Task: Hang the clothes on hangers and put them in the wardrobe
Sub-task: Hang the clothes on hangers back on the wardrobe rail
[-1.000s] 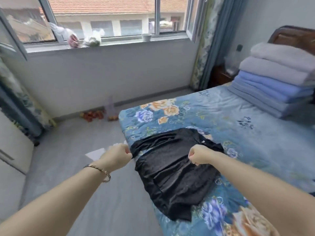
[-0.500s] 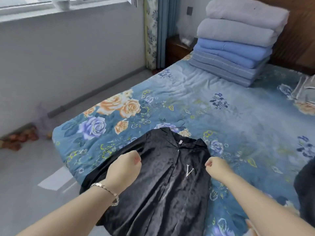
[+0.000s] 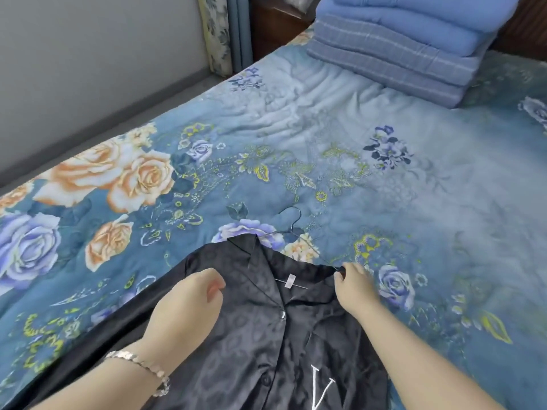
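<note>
A black satin shirt (image 3: 251,335) is lying front-up on the floral bed (image 3: 384,202), a wire hanger (image 3: 291,224) poking from its collar. The left hand (image 3: 189,306) is resting curled on one shoulder; the right hand (image 3: 353,284) is pinching the other.

Black satin shirt (image 3: 266,335) on floral bedspread (image 3: 414,202) | wire hanger (image 3: 291,223) at collar | left hand (image 3: 189,303) resting on shirt | right hand (image 3: 353,284) pinching shoulder
</note>
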Demonstrator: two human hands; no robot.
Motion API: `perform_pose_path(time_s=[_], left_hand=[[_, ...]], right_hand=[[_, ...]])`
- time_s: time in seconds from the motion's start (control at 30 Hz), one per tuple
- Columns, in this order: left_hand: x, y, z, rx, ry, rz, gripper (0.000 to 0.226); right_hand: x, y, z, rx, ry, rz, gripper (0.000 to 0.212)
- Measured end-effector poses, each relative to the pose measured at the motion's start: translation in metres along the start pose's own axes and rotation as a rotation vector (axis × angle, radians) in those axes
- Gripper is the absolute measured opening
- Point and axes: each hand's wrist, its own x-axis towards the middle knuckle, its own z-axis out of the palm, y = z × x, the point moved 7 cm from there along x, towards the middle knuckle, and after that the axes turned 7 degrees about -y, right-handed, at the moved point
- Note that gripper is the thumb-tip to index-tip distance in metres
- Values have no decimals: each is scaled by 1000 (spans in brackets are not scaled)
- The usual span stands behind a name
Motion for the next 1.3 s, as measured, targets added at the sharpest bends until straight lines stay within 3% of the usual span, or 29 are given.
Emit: perform_pose_path(time_s=[0.17,0.23,0.37,0.5,0.67,0.97,1.13,1.3], left_hand=[[26,-19,22,32,-79,-33,18],[29,-28,27,26,-105,-62,18],[26,-34,24,21,-120,-101,16],[18,-28,7,68,-106,-84,21],[-12,-8,-41,108,-52,-67,25],[-158,2,-167,31,102,34,21],[-301,-38,-231,-123,185,19,24],[-492,-94,-282,-101,438,-112,18]], right_hand=[[37,4,27,-123,-92,103,65],[43,0,29,-82,-65,86,56],[45,-11,26,102,-141,-29,16],[19,-27,-6,261,-31,-199,42],[-46,-61,-46,208,-5,-329,44],[-263,-153,-127,252,72,-569,51],[-439,-203,-148,234,90,-800,50],[-624,-245,-136,235,110,-1046,52]])
